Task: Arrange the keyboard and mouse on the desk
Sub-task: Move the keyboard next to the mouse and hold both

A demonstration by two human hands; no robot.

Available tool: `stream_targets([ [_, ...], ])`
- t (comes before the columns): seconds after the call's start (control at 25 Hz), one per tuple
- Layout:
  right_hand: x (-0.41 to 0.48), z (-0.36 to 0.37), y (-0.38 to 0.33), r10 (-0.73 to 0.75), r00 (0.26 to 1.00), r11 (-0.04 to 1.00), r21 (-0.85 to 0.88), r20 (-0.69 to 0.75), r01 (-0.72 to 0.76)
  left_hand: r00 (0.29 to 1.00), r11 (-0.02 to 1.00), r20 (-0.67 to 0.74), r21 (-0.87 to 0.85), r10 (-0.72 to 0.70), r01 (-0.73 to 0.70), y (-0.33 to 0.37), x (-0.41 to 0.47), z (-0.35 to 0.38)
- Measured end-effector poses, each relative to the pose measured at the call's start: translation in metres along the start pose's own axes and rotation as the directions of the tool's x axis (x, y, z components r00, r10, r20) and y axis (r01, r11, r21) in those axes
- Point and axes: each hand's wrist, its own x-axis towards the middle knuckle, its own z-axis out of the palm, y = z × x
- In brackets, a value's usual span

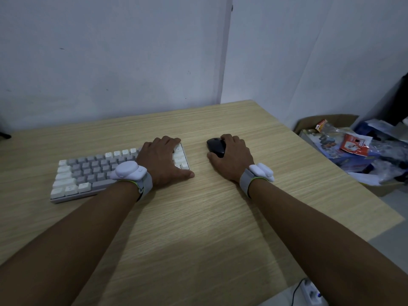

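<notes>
A compact white and grey keyboard [88, 173] lies on the light wooden desk [198, 217], left of centre, slightly angled. My left hand [163, 160] rests over its right end, fingers curled across the far edge and thumb on the desk at the near corner. A black mouse [215, 146] sits to the right of the keyboard. My right hand [231, 157] covers its right side, thumb pressed against its near left edge. Both wrists carry white devices on grey straps.
White walls meet in a corner behind the desk. Off the desk's right edge stands a cardboard box [326, 122] filled with packets and plastic bags. A white power strip [311, 292] with a black cable lies on the floor at the bottom right.
</notes>
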Motion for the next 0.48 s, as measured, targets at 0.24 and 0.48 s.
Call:
stream_targets([
  [0.24, -0.0002, -0.0003, -0.0001, -0.006, 1.0, 1.0, 0.009, -0.01, 0.006, 1.0, 1.0, 0.001, -0.002, 0.006, -0.006, -0.0022, 0.001, 0.0012],
  [0.48, -0.0005, 0.0005, -0.0003, 0.004, 1.0, 0.999, 0.045, -0.016, -0.003, 1.0, 1.0, -0.004, -0.006, 0.004, -0.004, -0.0029, 0.0004, 0.0013],
])
